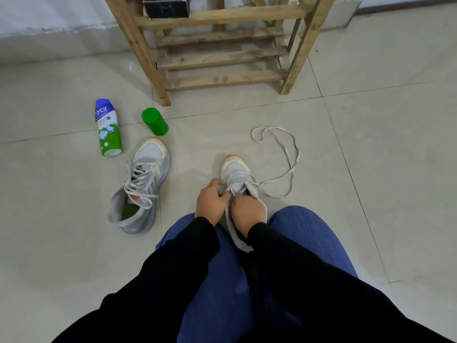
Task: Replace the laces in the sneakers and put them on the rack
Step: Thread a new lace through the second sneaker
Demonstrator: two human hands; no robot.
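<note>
A grey-white sneaker [237, 170] with an orange toe tip stands on the floor between my knees, toe pointing away. My left hand [212, 201] pinches the white lace [288, 154] at the eyelets on the shoe's left side. My right hand [247, 211] grips the tongue and opening of the same shoe. The lace's long free end trails in loops over the tiles to the right. A second matching sneaker [141, 186], laced, lies to the left. The wooden rack [222, 58] stands ahead.
A blue, white and green spray can [107, 127] lies on the tiles at the left, with a green cap [154, 121] beside it. A dark box [165, 6] sits on an upper rack shelf. A wall runs along the far left.
</note>
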